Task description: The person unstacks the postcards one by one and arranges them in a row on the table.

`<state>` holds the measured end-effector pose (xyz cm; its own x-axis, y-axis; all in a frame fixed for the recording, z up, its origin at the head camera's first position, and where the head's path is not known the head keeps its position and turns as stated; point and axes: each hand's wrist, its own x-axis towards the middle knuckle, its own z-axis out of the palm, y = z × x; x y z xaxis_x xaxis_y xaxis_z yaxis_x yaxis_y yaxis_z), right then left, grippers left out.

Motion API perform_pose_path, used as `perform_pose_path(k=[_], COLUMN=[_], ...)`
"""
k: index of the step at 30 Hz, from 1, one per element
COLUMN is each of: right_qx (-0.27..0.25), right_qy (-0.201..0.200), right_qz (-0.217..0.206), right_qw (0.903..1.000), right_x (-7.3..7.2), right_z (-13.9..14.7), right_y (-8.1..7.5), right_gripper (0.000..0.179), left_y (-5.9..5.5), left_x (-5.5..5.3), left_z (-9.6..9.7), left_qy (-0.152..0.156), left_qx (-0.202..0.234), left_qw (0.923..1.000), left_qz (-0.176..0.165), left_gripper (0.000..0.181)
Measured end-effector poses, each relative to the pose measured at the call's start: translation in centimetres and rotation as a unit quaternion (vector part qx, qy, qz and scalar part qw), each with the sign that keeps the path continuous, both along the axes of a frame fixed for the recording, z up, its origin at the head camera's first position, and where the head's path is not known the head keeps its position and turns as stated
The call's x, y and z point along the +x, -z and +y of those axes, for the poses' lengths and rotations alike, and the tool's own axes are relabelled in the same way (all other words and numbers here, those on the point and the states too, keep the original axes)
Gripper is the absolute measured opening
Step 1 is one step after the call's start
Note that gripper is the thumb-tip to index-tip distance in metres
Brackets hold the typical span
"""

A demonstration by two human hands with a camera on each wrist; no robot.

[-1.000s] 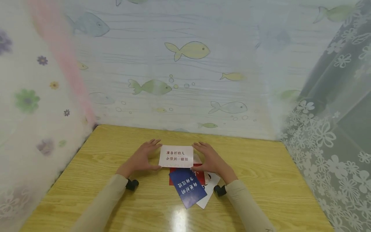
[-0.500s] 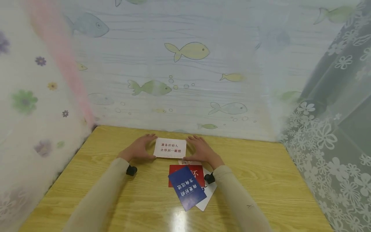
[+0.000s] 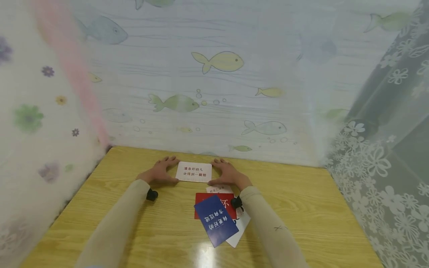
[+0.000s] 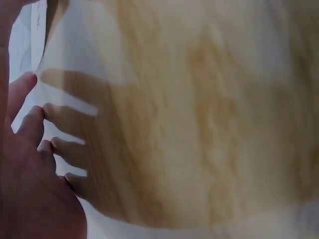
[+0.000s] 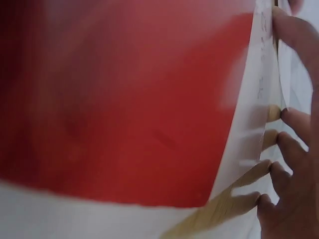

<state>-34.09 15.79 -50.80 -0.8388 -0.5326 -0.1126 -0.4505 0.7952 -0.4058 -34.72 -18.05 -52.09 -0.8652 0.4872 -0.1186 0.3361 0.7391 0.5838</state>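
A white card (image 3: pixel 194 178) with two lines of red characters lies flat near the back edge of the table, text facing the person. The left hand (image 3: pixel 157 173) holds its left side between thumb and index finger at the corners. At the opposite side the right hand (image 3: pixel 230 175) does the same. In the left wrist view the card's edge (image 4: pixel 39 35) runs up from the index fingertip, while the other fingertips touch the table. The right wrist view has a red card (image 5: pixel 149 124) close to the camera, under the right wrist.
Nearer the person is an overlapping pile: a blue card (image 3: pixel 216 236) on top, a red card (image 3: pixel 200 198) and a white card (image 3: pixel 239 238) below. A white printed card (image 3: pixel 218 189) sticks out behind it. A fish-patterned curtain (image 3: pixel 214 111) hangs behind the wood-grain table (image 3: pixel 295 212).
Both hands have carried the white card away from the person and slightly left, off the pile and down to the table. The pile has not visibly moved.
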Motion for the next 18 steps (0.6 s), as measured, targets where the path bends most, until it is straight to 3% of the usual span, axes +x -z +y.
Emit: perform_pose_path(k=[3,12,18], right_qx=[0.001,0.026,0.055], right_qy=[0.000,0.008,0.008], right_qz=[-0.016,-0.040,-0.047], right_qw=[0.9999,0.9989,0.9974], right_x=[0.09,0.14,-0.09], right_z=[0.01,0.03,-0.05], right_y=[-0.01,-0.04,0.25], right_gripper=[0.095,0.096,0.097], left_y=[0.06,-0.26,-0.44], left_x=[0.24,0.34,0.36], left_z=[-0.24,-0.13,0.13], left_qy=[-0.004,0.023,0.024], left_qx=[0.005,0.000,0.002], left_qw=[0.9998,0.9995,0.9996], left_qz=[-0.021,-0.019,-0.014], left_gripper=[0.096,0.094,0.092])
